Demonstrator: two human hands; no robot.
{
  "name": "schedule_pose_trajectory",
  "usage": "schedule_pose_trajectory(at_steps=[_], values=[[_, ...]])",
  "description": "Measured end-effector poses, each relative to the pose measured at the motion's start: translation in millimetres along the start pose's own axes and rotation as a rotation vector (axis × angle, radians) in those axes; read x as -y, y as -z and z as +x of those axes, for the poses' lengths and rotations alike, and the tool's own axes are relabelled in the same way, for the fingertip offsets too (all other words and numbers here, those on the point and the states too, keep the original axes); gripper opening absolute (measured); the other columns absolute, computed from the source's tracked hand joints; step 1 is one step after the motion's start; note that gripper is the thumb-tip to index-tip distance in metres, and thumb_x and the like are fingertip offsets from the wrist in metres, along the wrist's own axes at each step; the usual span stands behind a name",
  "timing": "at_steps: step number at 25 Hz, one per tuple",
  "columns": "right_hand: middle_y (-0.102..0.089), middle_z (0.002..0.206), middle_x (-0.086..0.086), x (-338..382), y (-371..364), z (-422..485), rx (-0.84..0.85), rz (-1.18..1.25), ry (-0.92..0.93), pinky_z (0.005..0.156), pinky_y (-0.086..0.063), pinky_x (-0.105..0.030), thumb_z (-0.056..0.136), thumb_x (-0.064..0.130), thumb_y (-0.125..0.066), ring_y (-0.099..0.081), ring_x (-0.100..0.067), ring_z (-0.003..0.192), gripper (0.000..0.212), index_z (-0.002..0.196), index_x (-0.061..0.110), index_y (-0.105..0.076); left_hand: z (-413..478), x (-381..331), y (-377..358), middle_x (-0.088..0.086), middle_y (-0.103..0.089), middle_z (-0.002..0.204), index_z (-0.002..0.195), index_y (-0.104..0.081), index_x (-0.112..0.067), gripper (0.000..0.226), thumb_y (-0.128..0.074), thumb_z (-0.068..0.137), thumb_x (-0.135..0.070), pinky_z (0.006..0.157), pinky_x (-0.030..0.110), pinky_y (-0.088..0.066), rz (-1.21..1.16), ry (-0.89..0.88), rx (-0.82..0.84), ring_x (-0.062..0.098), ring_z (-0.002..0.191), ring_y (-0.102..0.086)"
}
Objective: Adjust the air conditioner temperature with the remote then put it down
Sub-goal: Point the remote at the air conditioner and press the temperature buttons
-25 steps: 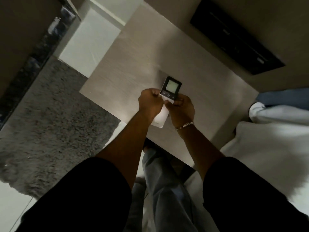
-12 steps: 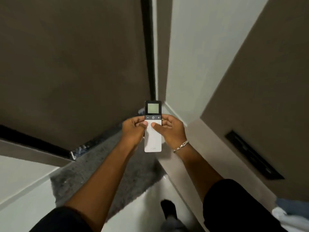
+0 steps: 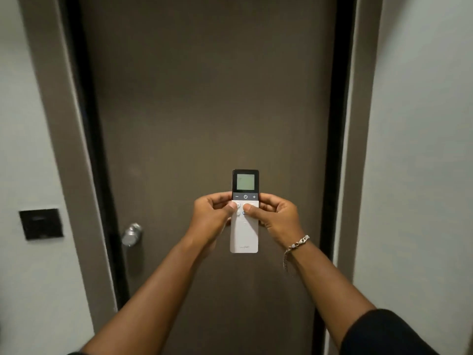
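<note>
A slim white remote with a black top and a small lit screen is held upright at arm's length in front of a door. My left hand grips its left edge and my right hand grips its right edge. Both thumbs rest on the white buttons just below the black strip with the minus, power and plus keys. A silver chain bracelet hangs on my right wrist. No air conditioner is in view.
A dark brown door fills the view straight ahead, with a round metal knob at its left side. A black wall plate sits on the pale wall to the left. Pale wall runs on the right.
The view has swung up from the table and floor to face the door. Both hands kept hold of the remote and raised it upright; the thumbs now sit on its buttons.
</note>
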State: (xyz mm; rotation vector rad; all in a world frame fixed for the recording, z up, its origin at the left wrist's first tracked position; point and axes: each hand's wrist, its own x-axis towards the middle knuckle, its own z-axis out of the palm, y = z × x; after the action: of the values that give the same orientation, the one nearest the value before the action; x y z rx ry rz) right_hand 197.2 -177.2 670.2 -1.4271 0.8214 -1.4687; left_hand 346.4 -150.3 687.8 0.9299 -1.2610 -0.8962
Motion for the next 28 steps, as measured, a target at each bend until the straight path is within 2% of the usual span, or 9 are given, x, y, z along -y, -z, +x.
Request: schedule_pose_trajectory(at_steps=[3, 6, 11, 16, 20, 24, 28], values=[[-0.077, 0.094, -0.01, 73.3, -32.0, 23.5, 0.051, 0.035, 0.157, 0.07, -0.062, -0.026, 0.072, 0.001, -0.08, -0.075, -0.016, 0.079, 0.034, 0.104, 0.004, -0.07, 13.9, -81.3, 19.5, 0.007, -0.074, 0.092, 0.102, -0.067, -0.003, 0.019, -0.058, 0.086, 0.003, 0.069, 0.029, -0.06, -0.016, -0.14, -0.004, 0.014, 0.077, -0.073], [-0.077, 0.103, -0.014, 131.9, -54.5, 36.8, 0.095, 0.073, 0.275, 0.08, -0.061, -0.033, 0.072, 0.004, -0.08, -0.075, -0.025, 0.091, 0.037, 0.107, 0.004, -0.069, 16.2, -145.6, 30.4, 0.007, -0.074, 0.094, 0.1, -0.067, -0.006, 0.018, -0.059, 0.086, 0.001, 0.07, 0.029, -0.06, 0.002, -0.278, 0.007, 0.016, 0.081, -0.073], [-0.076, 0.107, -0.013, 199.7, -72.0, 47.8, 0.15, 0.057, 0.436, 0.079, -0.061, -0.036, 0.074, 0.009, -0.08, -0.074, -0.026, 0.096, 0.042, 0.114, 0.005, -0.067, 9.2, -214.5, 38.0, 0.018, -0.07, 0.108, 0.118, -0.057, 0.004, 0.032, -0.059, 0.086, -0.001, 0.077, 0.035, -0.059, 0.045, -0.439, 0.004, 0.029, 0.096, -0.07], [-0.076, 0.106, -0.014, 222.8, -77.5, 52.1, 0.181, 0.097, 0.515, 0.08, -0.061, -0.037, 0.073, 0.008, -0.08, -0.075, -0.028, 0.095, 0.042, 0.113, 0.003, -0.068, 4.8, -242.3, 37.8, 0.024, -0.068, 0.11, 0.119, -0.056, 0.006, 0.034, -0.059, 0.086, 0.0, 0.084, 0.045, -0.057, 0.049, -0.501, 0.008, 0.036, 0.1, -0.068], [-0.076, 0.106, -0.018, 226.2, -79.3, 53.9, 0.189, 0.115, 0.541, 0.083, -0.06, -0.041, 0.072, 0.004, -0.08, -0.074, -0.032, 0.096, 0.042, 0.112, -0.001, -0.068, 1.0, -246.1, 37.5, 0.022, -0.07, 0.106, 0.115, -0.059, 0.005, 0.03, -0.059, 0.086, 0.001, 0.076, 0.037, -0.058, 0.06, -0.524, 0.005, 0.033, 0.095, -0.069], [-0.076, 0.105, -0.017, 226.9, -79.0, 57.0, 0.209, 0.117, 0.547, 0.082, -0.06, -0.04, 0.071, 0.005, -0.081, -0.074, -0.032, 0.096, 0.044, 0.112, 0.0, -0.068, 1.7, -247.2, 39.2, 0.023, -0.07, 0.106, 0.115, -0.059, 0.005, 0.03, -0.06, 0.085, 0.001, 0.078, 0.04, -0.058, 0.043, -0.527, 0.006, 0.036, 0.097, -0.069], [-0.077, 0.104, -0.015, 226.8, -79.1, 61.6, 0.227, 0.129, 0.556, 0.08, -0.06, -0.038, 0.069, 0.008, -0.083, -0.075, -0.029, 0.094, 0.046, 0.112, 0.001, -0.068, 1.8, -248.8, 40.5, 0.016, -0.073, 0.1, 0.111, -0.062, 0.001, 0.027, -0.061, 0.084, 0.0, 0.076, 0.038, -0.06, 0.054, -0.539, 0.011, 0.029, 0.089, -0.072]])
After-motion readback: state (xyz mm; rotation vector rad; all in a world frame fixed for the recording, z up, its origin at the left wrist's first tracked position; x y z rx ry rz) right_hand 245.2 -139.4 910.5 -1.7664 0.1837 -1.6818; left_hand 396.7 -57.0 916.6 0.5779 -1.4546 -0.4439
